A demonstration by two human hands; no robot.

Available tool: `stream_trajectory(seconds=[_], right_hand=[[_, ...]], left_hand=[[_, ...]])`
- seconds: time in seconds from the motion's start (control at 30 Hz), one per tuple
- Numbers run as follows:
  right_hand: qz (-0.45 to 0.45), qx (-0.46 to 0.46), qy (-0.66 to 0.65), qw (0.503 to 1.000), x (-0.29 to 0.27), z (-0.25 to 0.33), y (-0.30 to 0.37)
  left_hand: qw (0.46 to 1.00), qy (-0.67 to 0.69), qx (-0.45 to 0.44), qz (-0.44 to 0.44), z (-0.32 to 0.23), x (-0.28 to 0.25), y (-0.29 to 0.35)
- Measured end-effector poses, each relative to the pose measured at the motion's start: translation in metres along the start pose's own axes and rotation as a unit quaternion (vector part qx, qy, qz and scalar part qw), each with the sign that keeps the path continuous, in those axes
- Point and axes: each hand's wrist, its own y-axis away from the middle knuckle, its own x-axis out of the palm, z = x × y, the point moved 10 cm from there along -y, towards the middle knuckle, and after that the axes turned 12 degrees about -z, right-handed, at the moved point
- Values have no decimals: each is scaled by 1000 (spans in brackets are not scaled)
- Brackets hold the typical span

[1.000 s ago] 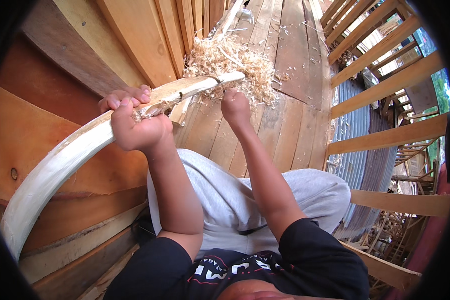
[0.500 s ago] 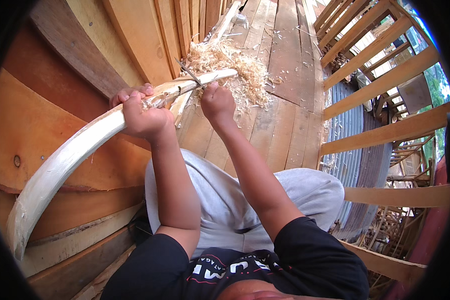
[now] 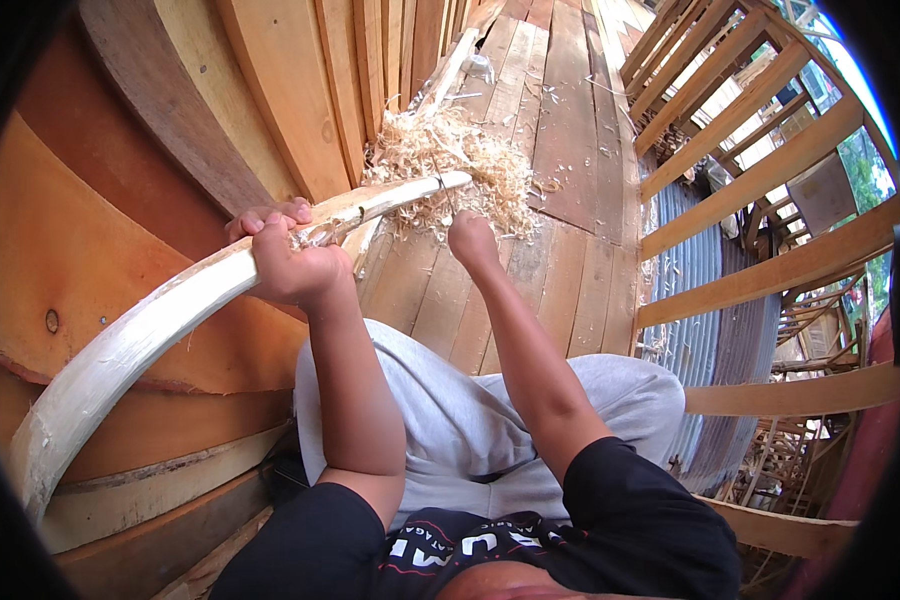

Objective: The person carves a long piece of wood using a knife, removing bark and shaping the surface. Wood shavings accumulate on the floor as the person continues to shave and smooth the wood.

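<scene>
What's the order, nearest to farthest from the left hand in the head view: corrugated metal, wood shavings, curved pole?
1. Curved pole: gripped in the left hand.
2. Wood shavings: piled on floor ahead.
3. Corrugated metal: right, beyond railing.

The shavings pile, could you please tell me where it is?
In the head view, the shavings pile lies at upper centre on the floorboards, just beyond the right hand.

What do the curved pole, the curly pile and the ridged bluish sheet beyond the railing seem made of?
Curved pole: probably peeled wood, smooth and pale, faintly streaked. Curly pile: apparently wood shavings, unfinished, thin pale ribbons. Ridged sheet: likely corrugated metal, dull greyish-blue, judging by its even ridges.
</scene>
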Motion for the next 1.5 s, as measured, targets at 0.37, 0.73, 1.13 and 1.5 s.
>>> stream_trajectory(seconds=[0.37, 0.73, 1.13, 1.5], right_hand=[[23, -1, 48, 999, 14, -45, -38], [-47, 43, 29, 998, -52, -14, -24], [-43, -137, 29, 989, -133, -53, -66], [-1, -159, 81, 984, -116, -72, -55]], left_hand=[[1000, -13, -8, -2, -1, 6, 5], [992, 8, -35, 119, -20, 32, 11], [928, 72, -80, 358, -61, 76, 51], [867, 75, -66, 489, -110, 88, 62]])
